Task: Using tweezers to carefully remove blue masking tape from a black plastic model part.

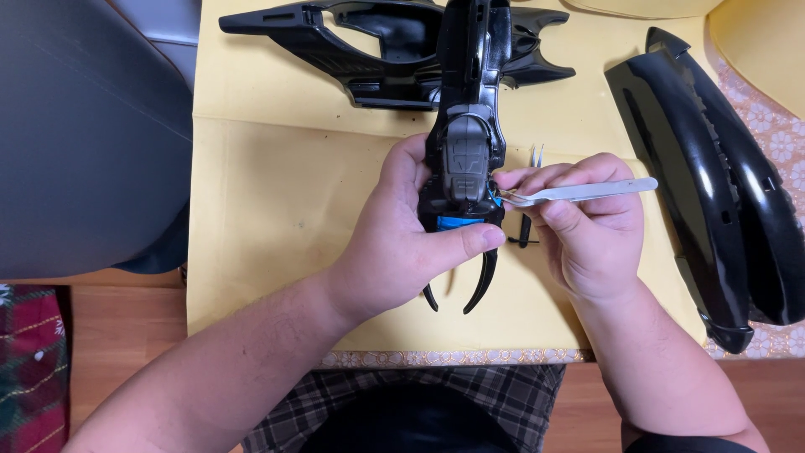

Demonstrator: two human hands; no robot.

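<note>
So I've got the black plastic toy body (464, 143) gripped in my left hand (402, 239), fingers wrapped around its left side and the thumb pressed across the front, right under a little blue part (457, 223) near the bottom. It's held upright-ish over the yellow paper (268, 201) that covers the table, with two curved black prongs (478, 285) hanging down below my thumb. There's a grey ribbed panel (464, 164) in the middle of the body facing me. My right hand (587, 231) is pinched shut on a pair of silver tweezers (579, 193), thumb and forefinger squeezing them near the tips, and those tips are poking in at the right edge of the body just beside the blue bit. Can't really make out what the tips are grabbing, if anything, too small. Just behind my right fingers a second thin metal tool (535, 157) lies on the paper. Farther back on the paper lies a black frame piece (352, 50) with open cutouts, touching or overlapping the top of the body, can't tell which. Off to the right are two long glossy black shell pieces (713, 184) lying side by side, partly on the paper and partly on a floral tablecloth (776, 134).
</note>
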